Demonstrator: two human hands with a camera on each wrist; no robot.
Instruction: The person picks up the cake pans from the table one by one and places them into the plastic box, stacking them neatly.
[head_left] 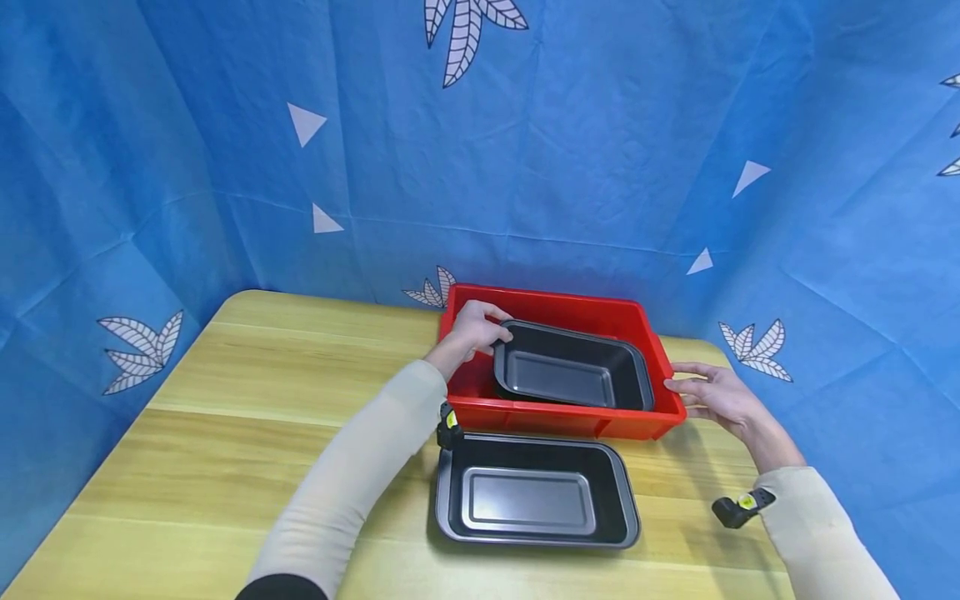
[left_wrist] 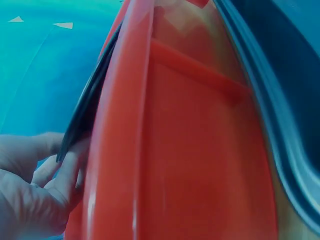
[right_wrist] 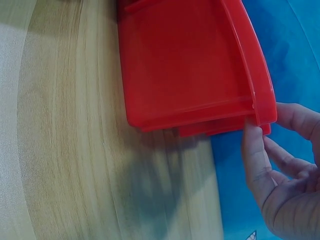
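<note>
A dark loaf pan (head_left: 558, 375) sits tilted inside a red plastic bin (head_left: 555, 304). My left hand (head_left: 477, 327) pinches the pan's left rim, thumb on one side and fingers on the other. In the left wrist view this pan's dark edge (left_wrist: 85, 110) shows between the thumb and fingers, just behind the bin's red wall. At the bin's right end, my right hand (head_left: 716, 396) touches the corner under the rim with its fingertips, the fingers loosely extended. A second loaf pan (head_left: 528, 500) stands upright on the table in front of the bin, with neither hand on it.
The wooden table (head_left: 225, 433) stretches out to the left of the bin and pans. Behind it hangs a blue cloth (head_left: 562, 167) with white leaf and triangle prints, close to the bin's back side. The cloth also hangs past the table's right edge.
</note>
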